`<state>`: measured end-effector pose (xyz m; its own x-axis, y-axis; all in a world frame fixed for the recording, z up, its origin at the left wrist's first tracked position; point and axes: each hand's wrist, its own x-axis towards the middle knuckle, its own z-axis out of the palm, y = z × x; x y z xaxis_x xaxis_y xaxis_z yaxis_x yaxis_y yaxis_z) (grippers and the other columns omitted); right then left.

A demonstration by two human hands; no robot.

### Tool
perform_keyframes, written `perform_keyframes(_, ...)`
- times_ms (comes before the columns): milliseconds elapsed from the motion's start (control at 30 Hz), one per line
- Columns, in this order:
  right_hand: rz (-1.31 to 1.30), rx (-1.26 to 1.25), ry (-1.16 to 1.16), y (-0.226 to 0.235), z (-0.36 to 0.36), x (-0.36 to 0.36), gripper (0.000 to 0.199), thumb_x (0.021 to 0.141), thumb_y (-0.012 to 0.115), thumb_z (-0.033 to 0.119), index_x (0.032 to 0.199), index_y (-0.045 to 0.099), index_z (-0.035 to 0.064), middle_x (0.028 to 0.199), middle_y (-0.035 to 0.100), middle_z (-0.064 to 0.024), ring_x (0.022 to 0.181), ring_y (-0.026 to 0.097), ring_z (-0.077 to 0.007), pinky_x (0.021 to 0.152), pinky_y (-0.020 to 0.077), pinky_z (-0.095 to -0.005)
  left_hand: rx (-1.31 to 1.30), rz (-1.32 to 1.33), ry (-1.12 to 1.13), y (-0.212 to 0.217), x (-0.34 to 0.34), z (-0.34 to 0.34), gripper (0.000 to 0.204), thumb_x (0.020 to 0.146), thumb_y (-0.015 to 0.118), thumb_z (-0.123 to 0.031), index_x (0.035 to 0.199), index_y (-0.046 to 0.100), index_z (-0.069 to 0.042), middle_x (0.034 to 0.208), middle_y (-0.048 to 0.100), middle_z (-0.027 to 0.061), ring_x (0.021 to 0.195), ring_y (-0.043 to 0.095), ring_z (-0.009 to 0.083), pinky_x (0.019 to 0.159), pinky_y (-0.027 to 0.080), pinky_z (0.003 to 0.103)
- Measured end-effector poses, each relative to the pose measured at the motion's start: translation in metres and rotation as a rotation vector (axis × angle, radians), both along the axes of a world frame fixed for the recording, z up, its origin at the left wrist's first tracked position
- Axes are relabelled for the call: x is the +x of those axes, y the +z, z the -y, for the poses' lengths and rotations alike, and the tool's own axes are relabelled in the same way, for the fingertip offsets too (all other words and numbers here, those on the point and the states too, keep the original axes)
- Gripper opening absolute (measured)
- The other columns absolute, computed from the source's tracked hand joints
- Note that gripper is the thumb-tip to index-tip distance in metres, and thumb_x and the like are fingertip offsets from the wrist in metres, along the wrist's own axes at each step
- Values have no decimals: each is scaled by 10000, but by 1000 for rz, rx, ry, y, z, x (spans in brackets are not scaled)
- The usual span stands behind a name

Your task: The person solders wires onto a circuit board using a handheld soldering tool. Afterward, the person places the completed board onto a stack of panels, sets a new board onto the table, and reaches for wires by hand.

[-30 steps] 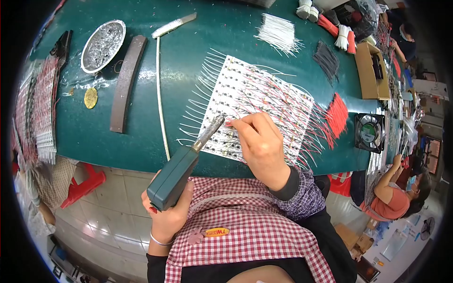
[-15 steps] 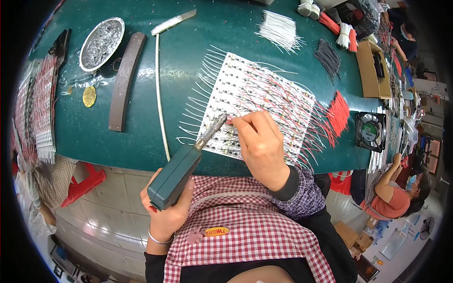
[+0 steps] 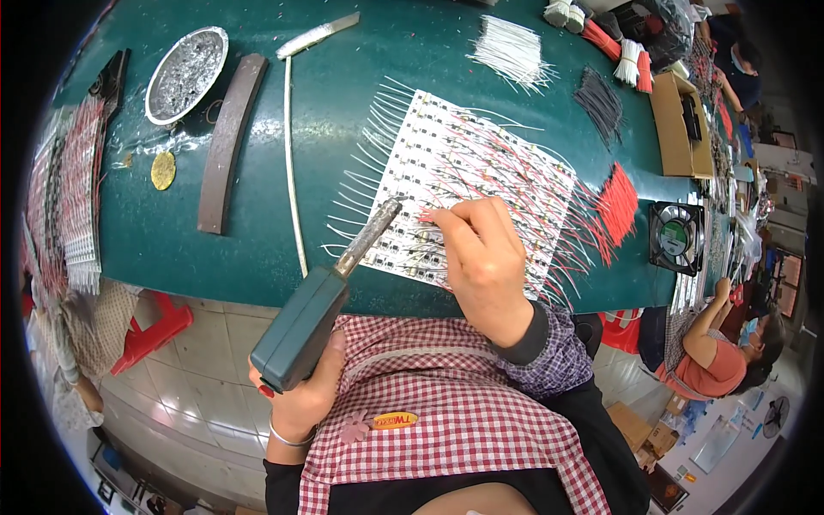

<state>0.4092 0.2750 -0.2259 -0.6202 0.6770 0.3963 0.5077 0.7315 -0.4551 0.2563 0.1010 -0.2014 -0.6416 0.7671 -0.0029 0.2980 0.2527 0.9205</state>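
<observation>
My left hand (image 3: 302,384) is wrapped round a dark green soldering gun (image 3: 302,319), whose metal barrel slants up over the left part of a white circuit board panel (image 3: 419,112). Rows of small black parts cover the panel, and many red, black and white wires stick out from it. With thumb and forefinger pinched, my right hand (image 3: 487,264) holds the end of a red wire (image 3: 428,215) just above the panel, a little right of the gun's tip. Whether the wire's end touches a pad is too small to tell.
Bundles of white wires (image 3: 510,53), black wires (image 3: 599,105) and red wires (image 3: 617,206) lie beyond and right of the panel. A small fan (image 3: 675,238) and a cardboard box (image 3: 671,129) stand at the right. Leftward are a brown bar (image 3: 230,146), a metal bowl (image 3: 155,107) and a yellow sponge (image 3: 163,171).
The soldering gun has drawn back slightly left and its tip has come away from my right fingers. My right hand has shifted a little to the right, still pinching the wire.
</observation>
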Motion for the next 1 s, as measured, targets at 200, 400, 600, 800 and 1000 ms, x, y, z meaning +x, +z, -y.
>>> perform_keyframes(200, -66, 29, 39, 7, 8, 2, 243, 695, 668, -68, 930, 667, -7, 819, 557, -75, 755, 551, -239, 618, 469, -345, -102, 171, -22, 2, -1, 21, 365, 772, 768, 17, 1113, 641, 45, 1008, 680, 91, 883, 634, 161, 798, 501, 287)
perform_keyframes(400, -27, -35, 27, -5, 12, 1, 248, 699, 693, -79, 933, 682, 2, 805, 554, -72, 739, 547, -230, 597, 460, -333, -35, 48, 10, 2, 2, 8, 205, 739, 755, -10, 931, 701, 38, 826, 706, 111, 672, 680, 180, 618, 529, 280)
perform_keyframes(600, -15, -58, 19, -5, 14, 0, 259, 700, 706, -93, 937, 688, 9, 804, 551, -78, 733, 542, -234, 609, 452, -336, -80, 147, -2, 1, 2, 12, 201, 733, 731, 24, 927, 685, 57, 863, 677, 129, 715, 670, 201, 647, 524, 278)
perform_keyframes(800, 8, -33, 37, -5, 13, 0, 243, 693, 650, -82, 925, 681, -15, 819, 541, -80, 763, 540, -234, 578, 468, -330, -110, 109, -67, 1, 0, 9, 175, 726, 731, 22, 892, 683, 53, 828, 662, 128, 671, 646, 212, 616, 507, 281)
perform_keyframes(1000, 16, -34, 29, -5, 14, 0, 245, 691, 640, -82, 924, 684, -18, 812, 531, -80, 758, 533, -234, 581, 465, -333, -105, 54, -111, 2, -1, 7, 170, 724, 743, 5, 876, 681, 50, 806, 654, 130, 657, 637, 222, 607, 502, 286)
